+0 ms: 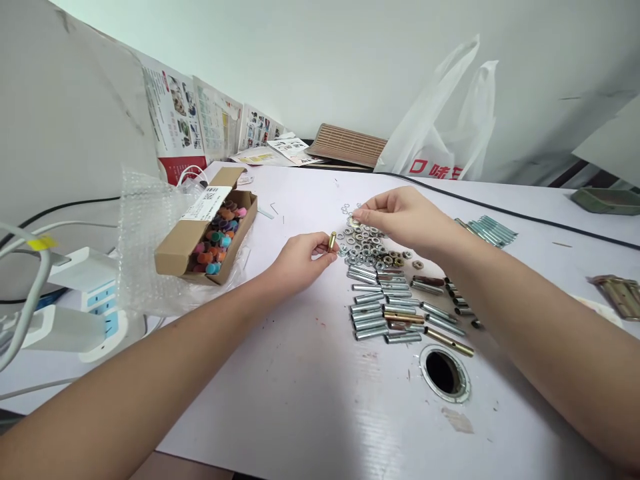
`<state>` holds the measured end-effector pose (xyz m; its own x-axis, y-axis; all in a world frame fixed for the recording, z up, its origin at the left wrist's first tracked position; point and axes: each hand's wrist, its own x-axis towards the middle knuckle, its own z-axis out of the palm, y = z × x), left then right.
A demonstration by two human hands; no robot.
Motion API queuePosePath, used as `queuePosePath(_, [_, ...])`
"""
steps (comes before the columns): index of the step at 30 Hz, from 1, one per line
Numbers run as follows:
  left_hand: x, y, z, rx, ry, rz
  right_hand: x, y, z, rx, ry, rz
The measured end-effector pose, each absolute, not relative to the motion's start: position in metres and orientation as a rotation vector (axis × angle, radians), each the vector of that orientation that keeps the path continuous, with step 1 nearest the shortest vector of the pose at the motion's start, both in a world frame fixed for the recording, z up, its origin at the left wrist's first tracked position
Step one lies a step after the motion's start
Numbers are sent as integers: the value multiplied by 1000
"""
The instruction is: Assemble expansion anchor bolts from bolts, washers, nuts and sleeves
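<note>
Nearest, metal tubes point(369, 317) lie on the surface point(280, 400). Beyond, the left hand point(306, 261) grips a brass-coloured cylinder point(332, 241) beside loose washers point(362, 251); the right hand point(400, 217) has fingertips together over them (on one or not, I can't tell). Picking seems the step, calling for a fine pinch. Farther left, an open carton point(173, 253) holds coloured caps point(219, 237).

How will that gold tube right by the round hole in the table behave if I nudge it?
The gold tube would probably roll, since its sides look round. It could end up in the round hole, which lies just beside it. Its metallic sheen suggests it's stiff, perhaps slick.
</note>
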<state>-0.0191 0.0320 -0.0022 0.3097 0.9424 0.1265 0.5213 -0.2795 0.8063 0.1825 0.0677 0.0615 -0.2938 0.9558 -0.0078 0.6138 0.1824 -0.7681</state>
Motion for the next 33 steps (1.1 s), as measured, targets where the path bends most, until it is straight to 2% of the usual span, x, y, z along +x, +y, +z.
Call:
queuePosePath(7, [-19,33,-2,1939,1335,800,150,64,58,-1247,-2070,1136])
queuePosePath(19, [-20,34,-4,1982,1357,761,157,62,48,-1361,-2004,1117])
queuePosePath(25, [-20,34,-4,1963,1328,762,177,56,65,-1467,-2094,958])
queuePosePath(33, [-21,34,-5,1952,1328,765,239,77,64,-1760,-2653,747])
